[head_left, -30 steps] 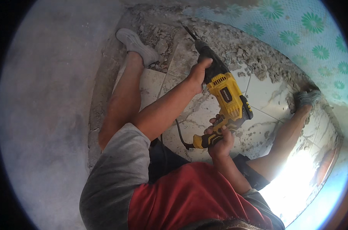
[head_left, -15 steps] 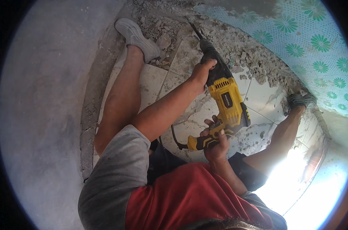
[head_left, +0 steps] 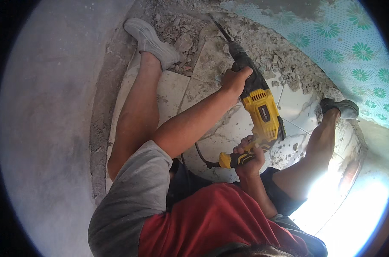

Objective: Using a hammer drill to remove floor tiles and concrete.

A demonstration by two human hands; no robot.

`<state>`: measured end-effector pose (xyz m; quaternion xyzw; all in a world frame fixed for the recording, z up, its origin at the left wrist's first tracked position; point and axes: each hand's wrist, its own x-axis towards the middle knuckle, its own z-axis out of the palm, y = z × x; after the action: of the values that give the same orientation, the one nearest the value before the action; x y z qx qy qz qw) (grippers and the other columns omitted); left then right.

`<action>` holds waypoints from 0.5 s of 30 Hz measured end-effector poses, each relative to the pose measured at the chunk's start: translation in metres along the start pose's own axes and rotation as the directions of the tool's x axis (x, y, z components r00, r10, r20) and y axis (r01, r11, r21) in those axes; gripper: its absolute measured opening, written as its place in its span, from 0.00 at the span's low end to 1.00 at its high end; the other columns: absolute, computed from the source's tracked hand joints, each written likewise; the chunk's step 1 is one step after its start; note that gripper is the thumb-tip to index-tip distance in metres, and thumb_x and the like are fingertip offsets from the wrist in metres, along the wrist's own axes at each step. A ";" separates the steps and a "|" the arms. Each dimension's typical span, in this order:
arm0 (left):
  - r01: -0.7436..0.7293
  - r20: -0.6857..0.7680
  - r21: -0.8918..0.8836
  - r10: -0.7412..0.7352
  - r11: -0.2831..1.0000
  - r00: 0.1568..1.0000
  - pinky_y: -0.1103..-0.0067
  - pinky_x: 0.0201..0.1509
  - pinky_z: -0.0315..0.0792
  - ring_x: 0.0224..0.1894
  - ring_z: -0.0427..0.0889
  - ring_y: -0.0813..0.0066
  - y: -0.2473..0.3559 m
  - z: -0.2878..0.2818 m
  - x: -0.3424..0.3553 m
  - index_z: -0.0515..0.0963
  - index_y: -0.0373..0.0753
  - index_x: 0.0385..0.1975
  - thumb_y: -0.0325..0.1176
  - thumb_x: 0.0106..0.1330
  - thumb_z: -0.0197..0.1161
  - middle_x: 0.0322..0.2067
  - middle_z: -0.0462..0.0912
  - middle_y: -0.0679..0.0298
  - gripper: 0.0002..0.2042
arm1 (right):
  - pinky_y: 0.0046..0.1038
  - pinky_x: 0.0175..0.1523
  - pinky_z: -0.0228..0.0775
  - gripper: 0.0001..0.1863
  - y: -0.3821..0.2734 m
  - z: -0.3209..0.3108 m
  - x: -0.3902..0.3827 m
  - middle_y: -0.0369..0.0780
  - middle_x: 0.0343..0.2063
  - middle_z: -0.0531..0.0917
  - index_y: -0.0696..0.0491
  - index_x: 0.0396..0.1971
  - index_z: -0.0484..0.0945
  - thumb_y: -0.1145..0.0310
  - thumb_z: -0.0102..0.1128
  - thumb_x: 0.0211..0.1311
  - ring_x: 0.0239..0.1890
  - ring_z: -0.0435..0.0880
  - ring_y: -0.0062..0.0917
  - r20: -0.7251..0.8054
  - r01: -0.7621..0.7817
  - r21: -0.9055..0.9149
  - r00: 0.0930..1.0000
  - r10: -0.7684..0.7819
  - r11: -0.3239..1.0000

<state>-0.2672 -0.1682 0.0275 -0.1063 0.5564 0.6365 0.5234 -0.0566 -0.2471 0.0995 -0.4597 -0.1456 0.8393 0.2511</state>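
Observation:
A yellow and black rotary hammer (head_left: 265, 113) lies across my grip, pointing up and to the left. My left hand (head_left: 237, 81) is closed round its black front housing, just behind the chuck. With fingers wrapped round the rear handle (head_left: 241, 159), my right hand (head_left: 252, 162) holds the tool from the near end. The long dark bit (head_left: 220, 29) runs out to the broken strip at the foot of the patterned wall; I cannot tell whether its tip touches. A black cord (head_left: 201, 155) trails from the handle toward my lap.
Grey rubble (head_left: 188, 34) lies by my left shoe (head_left: 153, 43) and along the wall with green flowers (head_left: 331, 55). White floor tiles (head_left: 173, 92) are dusty and partly broken. A grey wall (head_left: 53, 120) rises on the left. My right shoe (head_left: 342, 109) rests near the right corner.
The rotary hammer's body and both hands have shifted slightly right, while the bit's tip stays about where it was. My right fingers have closed tighter round the handle.

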 end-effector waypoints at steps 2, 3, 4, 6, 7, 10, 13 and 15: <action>-0.005 0.029 0.031 0.004 1.000 1.000 0.72 0.42 0.76 0.37 0.83 0.68 0.001 0.002 -0.002 0.76 0.28 0.41 0.42 0.56 0.62 0.38 0.81 0.56 0.21 | 0.30 0.37 0.68 0.19 0.000 0.000 -0.002 0.36 0.29 0.73 0.52 0.42 0.69 0.58 0.55 0.53 0.26 0.72 0.22 -0.006 0.009 0.005 1.000 -0.009 1.000; -0.026 0.052 0.065 0.022 0.998 0.998 0.70 0.44 0.76 0.39 0.83 0.67 0.000 0.001 -0.001 0.75 0.29 0.42 0.43 0.58 0.61 0.39 0.81 0.56 0.21 | 0.31 0.37 0.67 0.19 0.002 -0.001 -0.001 0.36 0.30 0.74 0.52 0.42 0.69 0.59 0.55 0.53 0.26 0.72 0.23 0.003 0.015 0.015 1.000 -0.015 1.000; -0.024 0.053 0.062 0.021 0.998 0.998 0.70 0.44 0.76 0.39 0.83 0.67 -0.001 -0.001 -0.001 0.75 0.29 0.42 0.43 0.58 0.61 0.39 0.81 0.56 0.21 | 0.31 0.37 0.67 0.19 0.004 -0.002 0.000 0.36 0.30 0.74 0.52 0.42 0.69 0.59 0.55 0.53 0.26 0.72 0.23 0.001 0.016 0.012 1.000 -0.016 1.000; -0.019 0.042 0.084 0.016 0.996 0.999 0.71 0.45 0.75 0.39 0.82 0.68 -0.001 -0.002 0.000 0.76 0.29 0.42 0.43 0.58 0.61 0.39 0.81 0.56 0.21 | 0.31 0.37 0.67 0.19 0.007 -0.001 0.000 0.36 0.29 0.74 0.52 0.42 0.70 0.58 0.55 0.53 0.25 0.72 0.23 -0.002 0.015 0.012 1.000 -0.015 1.000; -0.013 0.047 0.086 0.009 0.996 0.999 0.71 0.45 0.75 0.39 0.82 0.68 0.000 -0.001 -0.001 0.76 0.29 0.42 0.43 0.58 0.61 0.39 0.81 0.56 0.21 | 0.31 0.37 0.67 0.19 0.007 -0.001 0.000 0.36 0.29 0.74 0.52 0.42 0.70 0.58 0.55 0.53 0.25 0.72 0.23 -0.009 0.019 0.014 1.000 -0.019 1.000; -0.014 0.026 0.077 0.012 0.997 1.000 0.72 0.45 0.75 0.39 0.82 0.68 -0.005 0.000 0.002 0.76 0.29 0.42 0.42 0.57 0.62 0.39 0.81 0.57 0.21 | 0.30 0.36 0.67 0.19 0.004 -0.005 0.003 0.36 0.29 0.74 0.52 0.42 0.70 0.57 0.55 0.52 0.25 0.72 0.23 -0.022 0.022 0.017 1.000 -0.021 1.000; -0.023 0.002 0.098 0.023 0.995 1.000 0.72 0.45 0.75 0.39 0.82 0.67 -0.009 0.003 0.008 0.76 0.29 0.42 0.42 0.56 0.63 0.39 0.80 0.56 0.21 | 0.30 0.36 0.67 0.19 0.000 -0.009 0.008 0.36 0.29 0.75 0.51 0.41 0.70 0.57 0.55 0.52 0.25 0.72 0.23 -0.064 0.005 0.044 0.998 -0.002 0.999; -0.025 -0.055 0.082 0.029 0.996 0.998 0.72 0.45 0.75 0.40 0.82 0.67 -0.012 0.006 0.010 0.76 0.29 0.42 0.42 0.56 0.64 0.40 0.80 0.56 0.22 | 0.30 0.36 0.67 0.19 -0.001 -0.014 0.011 0.36 0.29 0.75 0.51 0.41 0.70 0.56 0.55 0.52 0.25 0.73 0.23 -0.040 -0.006 0.027 0.999 0.007 1.000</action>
<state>-0.2595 -0.1594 0.0156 -0.0953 0.5976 0.6172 0.5028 -0.0495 -0.2401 0.0850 -0.4734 -0.1278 0.8326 0.2575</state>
